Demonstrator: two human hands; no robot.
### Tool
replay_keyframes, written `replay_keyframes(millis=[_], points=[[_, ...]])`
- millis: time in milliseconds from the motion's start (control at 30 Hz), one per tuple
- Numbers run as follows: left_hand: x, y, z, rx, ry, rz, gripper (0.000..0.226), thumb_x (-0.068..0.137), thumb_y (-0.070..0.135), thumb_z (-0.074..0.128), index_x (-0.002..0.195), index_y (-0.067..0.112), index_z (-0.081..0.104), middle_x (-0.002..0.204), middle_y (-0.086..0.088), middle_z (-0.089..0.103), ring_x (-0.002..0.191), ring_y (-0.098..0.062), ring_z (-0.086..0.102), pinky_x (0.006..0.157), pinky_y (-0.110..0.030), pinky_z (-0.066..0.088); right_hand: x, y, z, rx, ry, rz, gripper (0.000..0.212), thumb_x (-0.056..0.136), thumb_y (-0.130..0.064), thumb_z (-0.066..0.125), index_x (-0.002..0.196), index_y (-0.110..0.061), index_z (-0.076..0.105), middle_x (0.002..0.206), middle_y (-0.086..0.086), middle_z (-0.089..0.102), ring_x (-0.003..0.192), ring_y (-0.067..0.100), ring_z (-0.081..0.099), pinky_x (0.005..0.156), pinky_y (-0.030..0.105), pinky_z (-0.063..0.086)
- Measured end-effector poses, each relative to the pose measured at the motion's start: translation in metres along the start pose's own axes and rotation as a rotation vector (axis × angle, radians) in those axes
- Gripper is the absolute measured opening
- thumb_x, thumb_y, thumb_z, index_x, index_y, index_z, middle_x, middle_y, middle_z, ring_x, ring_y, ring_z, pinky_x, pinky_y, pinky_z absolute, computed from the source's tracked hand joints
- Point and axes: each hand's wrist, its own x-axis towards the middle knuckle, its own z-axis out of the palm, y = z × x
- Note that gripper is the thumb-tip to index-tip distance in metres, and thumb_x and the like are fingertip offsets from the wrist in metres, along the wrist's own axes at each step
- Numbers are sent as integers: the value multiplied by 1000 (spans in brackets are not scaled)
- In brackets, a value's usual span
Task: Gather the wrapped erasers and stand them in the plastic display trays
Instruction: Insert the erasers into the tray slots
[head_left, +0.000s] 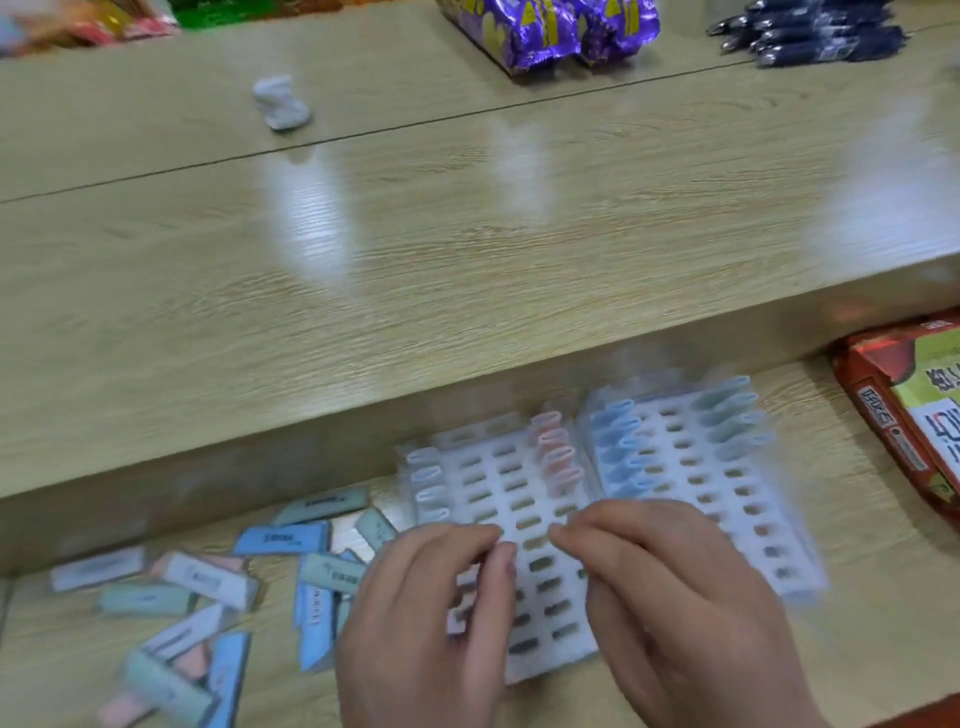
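Well, from the head view, both hands hover over the near tray (524, 506), which lies on the lower desk (862, 613) just under the lip of the raised counter (467, 260); the left hand (431, 618) and the right hand (670, 597) have their fingers curled and their fingertips drawn close together above the middle slots; the picture is smeared, so I cannot tell whether either hand pinches an eraser or holds nothing.

Most of the work looks undone; the loose erasers (208, 582) lie flat in a jumble to the left of the tray, a few touching its edge; only short rows stand upright, the pink erasers (555, 457) and some pale ones on the near tray, blue and green ones on the far tray (691, 483) just beside it.

The risks, as I judge them: the trays look light, so a wrist pressing on the front edge could tip or slide one and topple the standing rows; an eraser pushed in crooked may jam on its wrapper or lean on its neighbour; a left-hand sweep into the pile could knock pieces off the near edge; the red box (914, 415) to the right crowds the far tray.
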Motion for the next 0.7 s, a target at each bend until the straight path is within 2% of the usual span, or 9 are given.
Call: replay_keyframes(millis=[100, 200, 267, 300, 333, 400, 500, 600, 700], points=[[11, -33, -41, 51, 113, -80, 11, 84, 30, 63, 82, 22, 71, 71, 9, 59, 55, -9, 46, 57, -15, 39, 15, -47, 37, 19, -125, 1, 41, 83, -13, 57, 117, -33, 65, 117, -15, 62, 95, 8, 64, 66, 25, 56], [13, -74, -76, 178, 114, -220, 22, 81, 41, 58, 89, 25, 71, 74, 9, 60, 60, -5, 49, 59, -17, 42, 27, -82, 84, 21, -202, -10, 31, 87, -26, 49, 115, -36, 58, 110, -14, 64, 86, 9, 67, 54, 19, 54], [10, -99, -94, 276, 64, -275, 24, 76, 46, 54, 95, 35, 65, 78, 6, 58, 64, -2, 52, 61, -31, 50, 37, -96, 112, -25, -288, 27, 40, 66, -29, 74, 105, -33, 65, 99, -11, 66, 75, 12, 67, 44, 17, 49], [9, -109, -100, 313, 35, -264, 28, 75, 45, 53, 100, 36, 61, 82, 5, 57, 67, -4, 57, 62, -32, 52, 39, -98, 125, -84, -347, 45, 46, 53, -29, 83, 97, -31, 69, 93, -10, 67, 71, 13, 66, 41, 18, 47], [8, -119, -104, 340, 2, -232, 30, 75, 43, 53, 104, 35, 59, 88, 1, 57, 73, -17, 65, 66, -33, 52, 42, -100, 137, -147, -384, 62, 44, 49, -29, 85, 91, -30, 71, 88, -10, 66, 69, 13, 65, 41, 20, 48], [6, -132, -105, 377, -65, -181, 31, 74, 40, 53, 103, 32, 62, 95, -3, 56, 76, -35, 69, 72, -33, 48, 47, -102, 153, -219, -410, 54, 31, 55, -28, 81, 85, -29, 71, 81, -8, 63, 67, 16, 63, 44, 24, 49], [3, -130, -99, 413, -220, -182, 31, 64, 47, 56, 86, 30, 69, 88, -7, 60, 65, -35, 65, 62, -37, 51, 52, -104, 166, -269, -430, 34, 32, 53, -40, 85, 80, -29, 70, 76, -9, 62, 66, 16, 62, 47, 26, 49], [-6, -120, -89, 488, -449, -261, 46, 52, 57, 54, 81, 26, 71, 85, -4, 58, 63, -32, 62, 47, -36, 49, 58, -108, 172, -306, -436, 6, 34, 48, -42, 89, 69, -28, 67, 69, -10, 60, 63, 16, 60, 44, 25, 43], [-10, -114, -83, 447, -447, -337, 41, 53, 53, 51, 78, 26, 69, 83, -1, 59, 63, -30, 60, 45, -32, 43, 63, -111, 174, -330, -427, -10, 36, 40, -37, 91, 60, -24, 64, 60, -7, 57, 55, 17, 57, 42, 24, 39]])
